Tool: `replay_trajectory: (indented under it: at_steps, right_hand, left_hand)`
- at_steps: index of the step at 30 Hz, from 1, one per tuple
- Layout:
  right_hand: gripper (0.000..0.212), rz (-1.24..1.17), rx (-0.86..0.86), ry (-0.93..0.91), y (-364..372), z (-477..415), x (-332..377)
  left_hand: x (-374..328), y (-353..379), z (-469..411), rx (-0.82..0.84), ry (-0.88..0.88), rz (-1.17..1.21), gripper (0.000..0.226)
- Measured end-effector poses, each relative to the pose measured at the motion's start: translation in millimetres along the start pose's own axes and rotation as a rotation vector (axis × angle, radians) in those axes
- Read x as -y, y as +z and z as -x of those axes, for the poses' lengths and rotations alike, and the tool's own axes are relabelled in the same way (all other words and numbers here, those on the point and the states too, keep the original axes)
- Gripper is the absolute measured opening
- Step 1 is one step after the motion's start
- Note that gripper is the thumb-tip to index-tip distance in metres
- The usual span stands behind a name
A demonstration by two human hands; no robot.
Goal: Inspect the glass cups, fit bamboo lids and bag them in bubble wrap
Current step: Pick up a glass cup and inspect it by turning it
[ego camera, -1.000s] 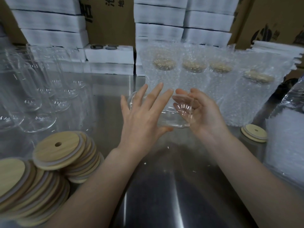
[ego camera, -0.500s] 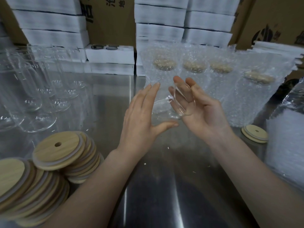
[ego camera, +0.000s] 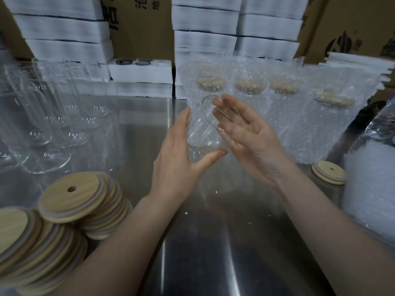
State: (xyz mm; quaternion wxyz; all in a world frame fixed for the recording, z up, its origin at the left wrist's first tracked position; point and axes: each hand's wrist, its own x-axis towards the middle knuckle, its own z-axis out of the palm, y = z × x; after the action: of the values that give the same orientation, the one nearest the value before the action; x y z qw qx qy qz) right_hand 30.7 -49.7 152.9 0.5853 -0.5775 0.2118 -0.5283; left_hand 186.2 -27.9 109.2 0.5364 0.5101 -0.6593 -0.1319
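Bagged: four lidded cups (ego camera: 248, 107)
Inspected: glass cup (ego camera: 203, 129), pressed between flat left hand (ego camera: 179, 159) and right hand (ego camera: 245, 133)
Left: bare cups (ego camera: 53, 124), loose lids (ego camera: 72, 197)

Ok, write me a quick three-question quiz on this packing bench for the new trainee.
1. True or false: the glass cup pressed between the left hand and the right hand has a lid fitted.
2. How many bubble-wrapped cups stand at the back of the bench? A) two B) four C) seven
3. Fill the gap: the stacks of loose lids lie on the person's ____ side.

Key: 1 false; 2 B; 3 left.
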Motion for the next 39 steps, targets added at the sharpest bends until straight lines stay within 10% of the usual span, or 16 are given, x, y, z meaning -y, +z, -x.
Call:
replay_trajectory:
  at_steps: [28, 39]
  right_hand:
    - [0.021, -0.062, -0.319, 0.026, -10, -3, -7]
    - [0.024, 0.006, -0.149, -0.012, 8, 3, -8]
  left_hand:
    - [0, 5, 2, 0.026, 0.226, -0.314, 0.094]
    - [4, 8, -2, -0.131, -0.088, 0.228, 0.084]
